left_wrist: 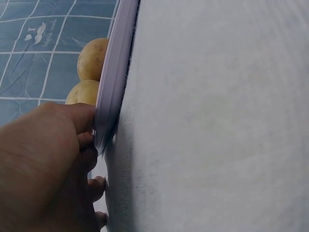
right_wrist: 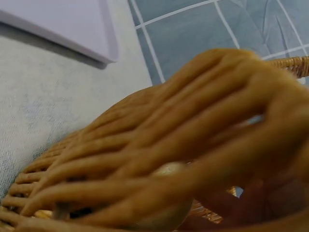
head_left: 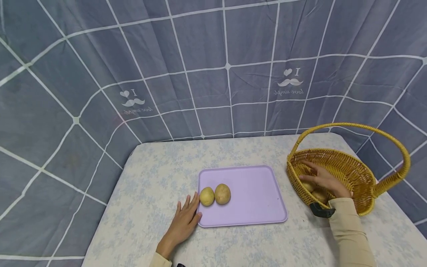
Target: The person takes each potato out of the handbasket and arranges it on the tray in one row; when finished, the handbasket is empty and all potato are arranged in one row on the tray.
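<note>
Two potatoes, a smaller yellow one (head_left: 207, 196) and a browner one (head_left: 222, 194), sit side by side at the left of a lilac tray (head_left: 255, 196). My left hand (head_left: 183, 221) rests against the tray's left edge with its fingers extended, and the left wrist view shows the thumb at the rim. On the right, my right hand (head_left: 324, 178) reaches inside a wicker basket (head_left: 361, 168), fingers spread over potatoes (head_left: 308, 186) there. Through the weave in the right wrist view, a potato (right_wrist: 166, 212) shows partly, while most of that hand is hidden.
The basket's tall arched handle (head_left: 353, 126) rises above its opening. A pale floral cloth (head_left: 160, 170) covers the table. Behind and beside it hangs a grey-blue checked curtain (head_left: 207, 89).
</note>
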`<state>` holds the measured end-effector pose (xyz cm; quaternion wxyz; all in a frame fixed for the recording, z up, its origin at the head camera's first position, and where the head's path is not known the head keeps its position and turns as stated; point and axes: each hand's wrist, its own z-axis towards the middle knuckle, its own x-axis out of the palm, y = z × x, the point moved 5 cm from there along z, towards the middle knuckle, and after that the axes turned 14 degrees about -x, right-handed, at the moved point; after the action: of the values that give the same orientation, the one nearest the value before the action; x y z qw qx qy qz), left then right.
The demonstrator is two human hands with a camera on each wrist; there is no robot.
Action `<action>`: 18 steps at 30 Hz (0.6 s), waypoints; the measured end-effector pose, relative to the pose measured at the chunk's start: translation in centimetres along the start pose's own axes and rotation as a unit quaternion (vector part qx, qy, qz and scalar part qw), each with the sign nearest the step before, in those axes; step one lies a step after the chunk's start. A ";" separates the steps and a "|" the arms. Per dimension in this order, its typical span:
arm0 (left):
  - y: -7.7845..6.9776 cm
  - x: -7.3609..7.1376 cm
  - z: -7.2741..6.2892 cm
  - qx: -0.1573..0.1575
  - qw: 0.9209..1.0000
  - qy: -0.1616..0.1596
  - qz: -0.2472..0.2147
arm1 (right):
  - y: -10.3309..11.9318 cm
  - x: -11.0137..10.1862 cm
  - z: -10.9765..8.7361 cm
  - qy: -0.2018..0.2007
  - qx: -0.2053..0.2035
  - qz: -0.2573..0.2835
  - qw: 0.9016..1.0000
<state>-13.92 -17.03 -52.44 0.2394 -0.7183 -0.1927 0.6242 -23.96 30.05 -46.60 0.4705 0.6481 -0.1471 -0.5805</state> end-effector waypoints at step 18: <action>-0.3 -0.2 -0.1 -0.002 1.000 0.007 -0.004 | -0.2 0.9 -1.1 0.062 0.032 0.149 0.986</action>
<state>-13.81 -16.91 -52.07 0.2418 -0.7225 -0.1954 0.6175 -22.80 29.93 -47.47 0.5390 0.6681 -0.2315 -0.4577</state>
